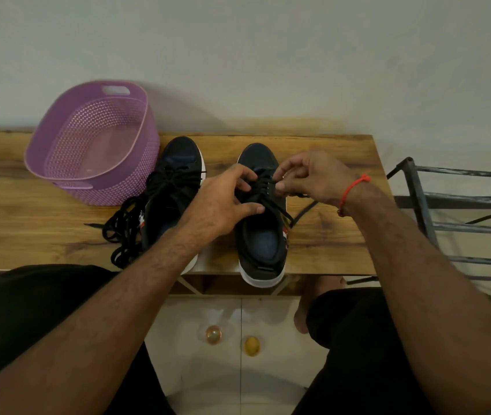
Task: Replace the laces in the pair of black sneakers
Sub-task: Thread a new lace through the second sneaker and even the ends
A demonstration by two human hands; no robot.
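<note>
Two black sneakers with white soles stand side by side on a wooden table [328,235], toes toward the wall. The left sneaker [175,187] carries a black lace across its eyelets. A heap of loose black laces [124,232] lies against its left side. My left hand [226,202] rests on the right sneaker [263,244], its fingers holding the laced upper. My right hand [310,178] pinches the black lace [301,214] at an eyelet on the shoe's right side. The lace's free end trails over the table to the right.
A purple perforated plastic basket [94,148] stands at the table's back left, beside the left sneaker. A dark metal rack [460,217] stands to the right of the table. My legs in dark trousers sit against the table's front edge.
</note>
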